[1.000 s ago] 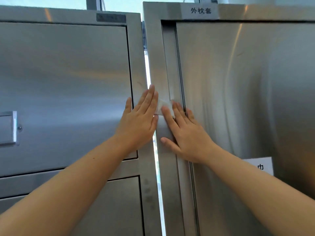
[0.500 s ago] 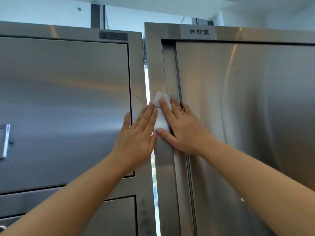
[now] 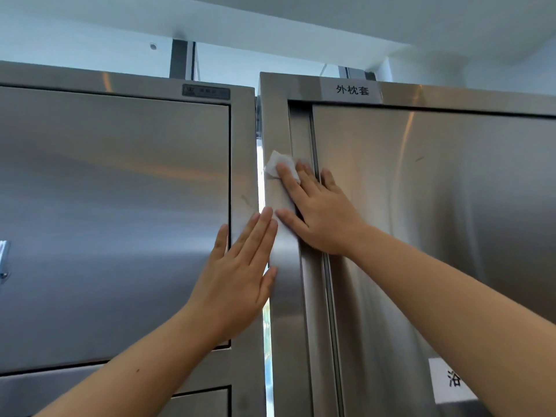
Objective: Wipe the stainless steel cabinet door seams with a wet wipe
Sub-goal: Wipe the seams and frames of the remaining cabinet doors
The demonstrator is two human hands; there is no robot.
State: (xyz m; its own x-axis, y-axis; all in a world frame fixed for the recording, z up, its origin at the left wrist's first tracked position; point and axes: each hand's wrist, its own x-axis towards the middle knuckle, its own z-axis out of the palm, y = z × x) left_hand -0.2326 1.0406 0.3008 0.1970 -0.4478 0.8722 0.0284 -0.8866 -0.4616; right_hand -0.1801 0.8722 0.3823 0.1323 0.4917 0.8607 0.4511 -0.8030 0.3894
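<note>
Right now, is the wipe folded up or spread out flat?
Folded small: the wipe shows as a compact white pad with a layered edge, pressed by the right hand's straight fingers against the cabinet frame.

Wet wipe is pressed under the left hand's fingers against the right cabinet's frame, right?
No. The head view shows the wet wipe pressed under the right hand, not the left hand, against the right cabinet's frame. The left hand lies flat lower down, holding nothing.
</note>
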